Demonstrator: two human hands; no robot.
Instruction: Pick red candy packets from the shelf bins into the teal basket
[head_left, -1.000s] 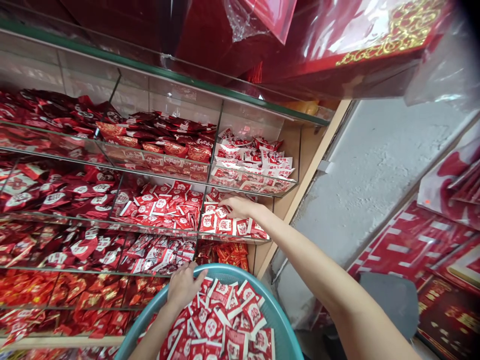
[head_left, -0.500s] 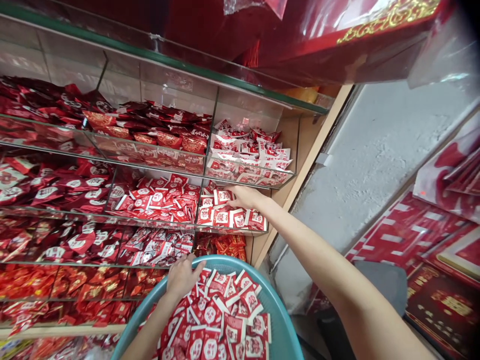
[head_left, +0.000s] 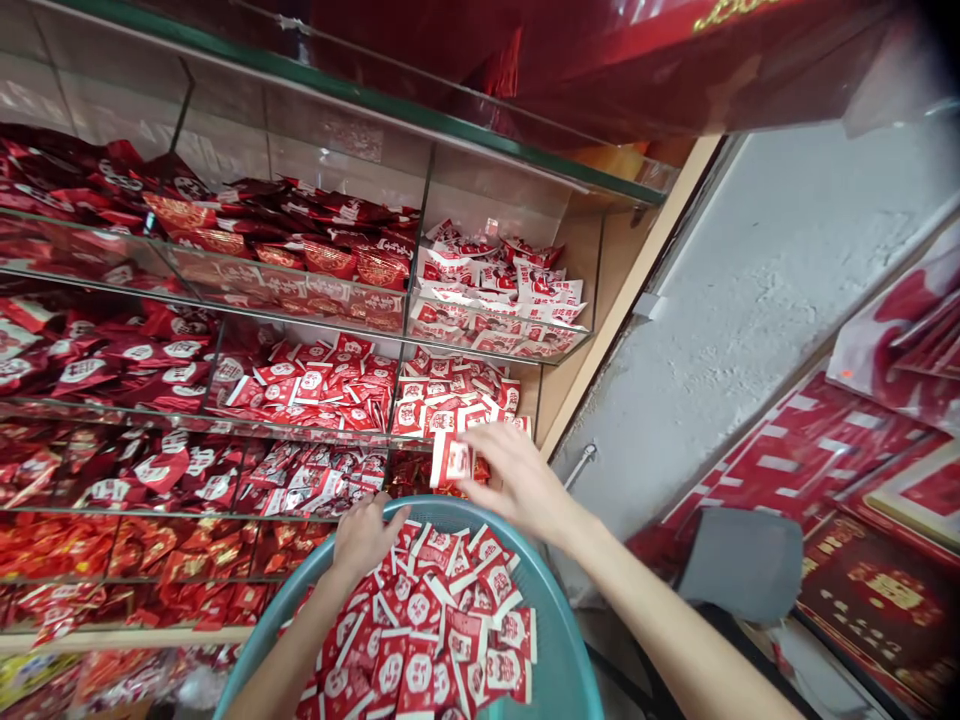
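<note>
My right hand pinches a small red-and-white wrapped candy between thumb and fingers, above the far rim of a teal plastic basket. My left hand grips the basket's far-left rim, its thumb reaching over the inside. Loose red-and-white wrapped candies fill much of the basket. Just beyond the right hand, a glass shelf compartment holds more candies of the same look.
Glass-fronted shelves hold dark red packets, white-and-red packets and orange-red wrapped sweets. A green-edged glass shelf runs overhead. At right are a pale wall, a grey seat and red boxes.
My right hand has moved from the shelf compartment down toward the basket, bringing a wrapped candy out with it. My left hand stays on the basket's rim. The view has shifted slightly.
</note>
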